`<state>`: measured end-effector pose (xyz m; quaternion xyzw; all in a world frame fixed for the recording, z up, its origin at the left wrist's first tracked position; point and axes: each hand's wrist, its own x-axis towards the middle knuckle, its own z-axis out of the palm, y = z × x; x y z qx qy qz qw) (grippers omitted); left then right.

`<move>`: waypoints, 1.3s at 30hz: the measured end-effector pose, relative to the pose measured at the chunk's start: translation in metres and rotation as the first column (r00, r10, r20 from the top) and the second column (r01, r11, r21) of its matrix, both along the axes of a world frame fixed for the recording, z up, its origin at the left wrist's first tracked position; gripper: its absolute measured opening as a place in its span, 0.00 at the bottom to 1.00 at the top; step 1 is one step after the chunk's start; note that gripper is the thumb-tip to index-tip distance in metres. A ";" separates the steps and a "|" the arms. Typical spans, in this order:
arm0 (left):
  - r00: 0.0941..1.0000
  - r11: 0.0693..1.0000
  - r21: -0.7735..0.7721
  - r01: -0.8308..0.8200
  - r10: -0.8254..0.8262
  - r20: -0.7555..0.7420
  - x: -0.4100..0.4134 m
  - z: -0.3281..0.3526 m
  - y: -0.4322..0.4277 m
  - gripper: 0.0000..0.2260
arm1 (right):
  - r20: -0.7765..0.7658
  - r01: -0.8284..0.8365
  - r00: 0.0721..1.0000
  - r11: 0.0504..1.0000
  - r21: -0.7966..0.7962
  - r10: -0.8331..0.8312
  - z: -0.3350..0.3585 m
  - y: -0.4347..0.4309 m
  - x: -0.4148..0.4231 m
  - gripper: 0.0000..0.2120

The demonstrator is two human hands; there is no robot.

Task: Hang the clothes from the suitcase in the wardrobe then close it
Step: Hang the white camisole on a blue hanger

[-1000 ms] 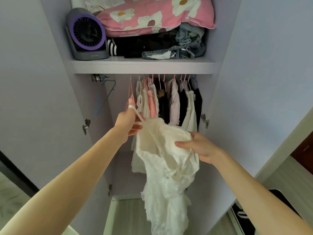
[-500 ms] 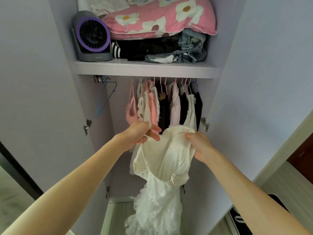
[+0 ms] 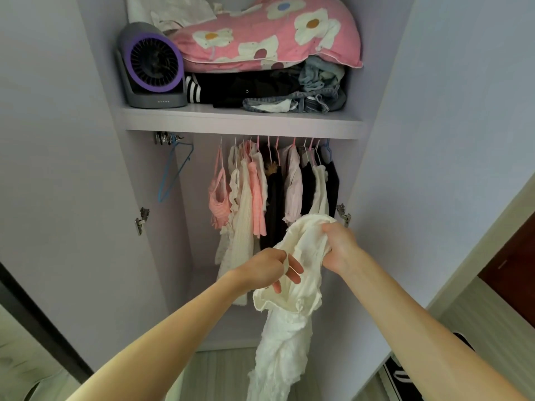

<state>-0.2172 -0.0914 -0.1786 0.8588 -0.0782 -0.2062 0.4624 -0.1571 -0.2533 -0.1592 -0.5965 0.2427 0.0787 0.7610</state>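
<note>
1. Both hands hold the cream dress (image 3: 289, 337) in front of the open wardrobe (image 3: 156, 270). The left hand (image 3: 267, 270) pinches a thin strap or edge at the neckline, with its other fingers loose. The right hand (image 3: 338, 247) has its fingers curled round a bunch of the bodice. The skirt trails down towards the floor, and the dress is on no hanger yet.

2. The step in hand seems to be sorting out the top of the dress so it can go on a hanger. It is best to find both straps first and spread the neckline between the hands, so the front and back are not twisted.

3. An empty blue hanger (image 3: 173, 175) hangs under the shelf (image 3: 240, 118) at the left end, apart from the row of hung clothes (image 3: 260, 198). It looks the natural choice. One hand has to let go to fetch it, and the right hand's fuller grip should carry the dress meanwhile.

4. The fabric looks thin and crinkled, so it should be fed on lightly, one strap at a time. Whether the hanger has notches cannot be told, so a strap may slip off.

5. The gap between the blue hanger and the pink top (image 3: 220, 198) looks like enough room to hang it.
</note>
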 end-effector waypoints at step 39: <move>0.937 0.916 -0.346 -0.205 0.286 0.201 0.050 0.145 0.021 0.05 | 0.282 -0.212 0.622 0.504 -0.837 0.730 0.039 0.036 0.001 0.10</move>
